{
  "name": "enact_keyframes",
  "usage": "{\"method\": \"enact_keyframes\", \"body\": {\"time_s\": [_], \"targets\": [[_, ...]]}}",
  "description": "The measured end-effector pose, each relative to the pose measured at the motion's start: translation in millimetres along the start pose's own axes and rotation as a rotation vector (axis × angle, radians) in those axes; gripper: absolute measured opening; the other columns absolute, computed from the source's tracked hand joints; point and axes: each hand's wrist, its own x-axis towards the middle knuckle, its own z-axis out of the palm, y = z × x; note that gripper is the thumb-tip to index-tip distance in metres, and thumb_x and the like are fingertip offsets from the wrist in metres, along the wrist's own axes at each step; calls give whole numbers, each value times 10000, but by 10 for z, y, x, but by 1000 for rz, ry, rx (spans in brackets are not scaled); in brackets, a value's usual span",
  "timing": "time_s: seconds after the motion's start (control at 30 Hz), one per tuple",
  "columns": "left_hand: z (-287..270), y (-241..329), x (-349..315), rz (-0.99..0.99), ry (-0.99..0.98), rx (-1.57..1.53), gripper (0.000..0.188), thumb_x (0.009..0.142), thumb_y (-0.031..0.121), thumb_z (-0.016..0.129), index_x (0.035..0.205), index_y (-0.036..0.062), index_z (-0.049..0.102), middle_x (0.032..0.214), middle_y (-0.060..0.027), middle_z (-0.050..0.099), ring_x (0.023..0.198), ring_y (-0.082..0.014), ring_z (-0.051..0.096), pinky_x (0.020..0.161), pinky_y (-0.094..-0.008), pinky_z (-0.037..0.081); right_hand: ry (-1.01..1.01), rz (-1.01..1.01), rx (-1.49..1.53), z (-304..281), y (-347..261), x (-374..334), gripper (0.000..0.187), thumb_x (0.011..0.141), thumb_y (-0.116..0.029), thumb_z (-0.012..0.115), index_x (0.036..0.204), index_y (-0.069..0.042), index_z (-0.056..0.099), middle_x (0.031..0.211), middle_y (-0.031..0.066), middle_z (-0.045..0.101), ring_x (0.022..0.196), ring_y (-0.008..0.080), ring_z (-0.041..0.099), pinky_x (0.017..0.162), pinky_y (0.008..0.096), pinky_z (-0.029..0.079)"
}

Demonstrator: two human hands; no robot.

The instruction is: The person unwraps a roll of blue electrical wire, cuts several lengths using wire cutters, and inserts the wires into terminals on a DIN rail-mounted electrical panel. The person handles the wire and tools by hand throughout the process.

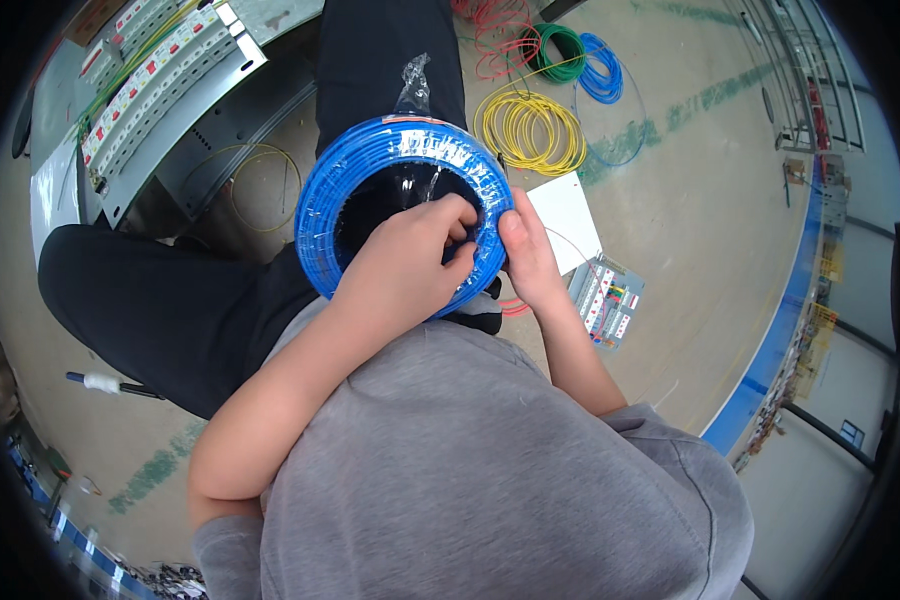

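Observation:
A coil of blue wire (320, 215), wrapped in shiny clear film, rests on my lap and thighs. My right hand (530, 250) grips the coil's right side, with the thumb on top and the other fingers partly hidden. Across the coil's hole reaches my left hand (410, 262), its fingers curled and closed at the inner right edge. What those fingertips pinch is too small to make out. A loose crumpled piece of clear plastic film (415, 85) sticks up beyond the coil's far rim.
Yellow wire (530, 130), green wire (558, 52), blue wire (602, 68) and red wire (495, 30) lie coiled on the floor ahead. A white sheet (567, 220) and a small breaker panel (607, 300) are at right. Breakers on a rail (160, 85) stand at left.

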Motion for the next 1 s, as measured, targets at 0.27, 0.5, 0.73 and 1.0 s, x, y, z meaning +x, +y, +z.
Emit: {"method": "enact_keyframes", "body": {"time_s": [0.27,0.5,0.73,1.0], "targets": [[73,-74,-32,224,154,229,185,972,81,696,1143,15,717,967,-176,762,837,-348,745,757,-406,593,-83,253,102,-195,-344,-322,458,1048,-241,676,1393,12,516,783,36,562,687,126,570,611,317,465],[43,24,0,68,126,193,160,967,101,706,1099,13,729,954,-176,756,860,-340,744,757,-404,590,-282,340,655,-469,-774,-565,469,939,-188,524,1334,65,525,930,231,701,827,394,732,629,434,579],[-18,49,-75,90,83,179,214,954,110,705,1149,21,710,949,-156,764,881,-325,746,813,-411,589,-388,558,491,-330,-838,-676,525,879,-171,546,1360,36,515,997,265,725,811,413,751,693,436,591],[-133,102,-111,-64,-70,164,277,912,109,748,1174,31,708,960,-131,778,912,-309,750,823,-406,587,-418,500,481,-124,-653,-852,541,799,-89,555,1330,12,543,996,225,708,912,302,706,805,390,557]]}}
